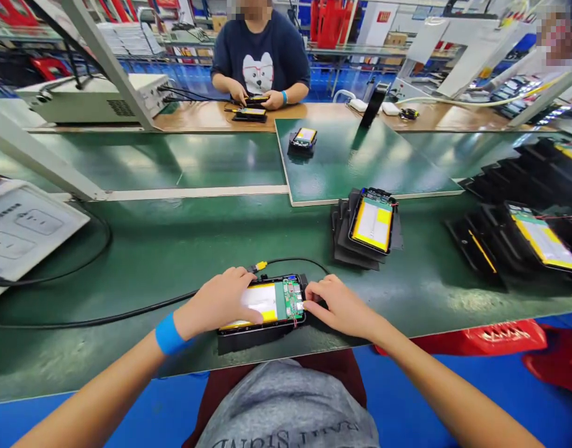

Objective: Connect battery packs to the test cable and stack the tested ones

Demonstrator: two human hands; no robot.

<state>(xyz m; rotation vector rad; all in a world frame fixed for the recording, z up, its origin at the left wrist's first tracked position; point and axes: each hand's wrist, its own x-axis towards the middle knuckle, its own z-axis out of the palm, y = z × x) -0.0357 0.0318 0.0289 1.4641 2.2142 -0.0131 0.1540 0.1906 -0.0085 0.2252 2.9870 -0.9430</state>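
Observation:
An opened power bank (269, 303) lies on the bench in front of me, with its silver-and-yellow battery and green circuit board (292, 298) bare. My left hand (223, 302) grips its left part, thumb across the battery and fingers over the far edge. At the board's end, my right hand (335, 305) pinches the end of a thin black cable (295, 259); the plug is mostly hidden by the fingers. This cable arches behind the power bank to a yellow connector (261, 266), which joins a thicker black cable (150, 309) from the left.
A stack of opened power banks (372, 224) stands to the right, with more piles (542, 242) beyond. A raised green board (360, 162) carries one power bank (303, 140). A socket panel (24, 230) sits at left. Opposite, a co-worker (262, 56) handles similar units.

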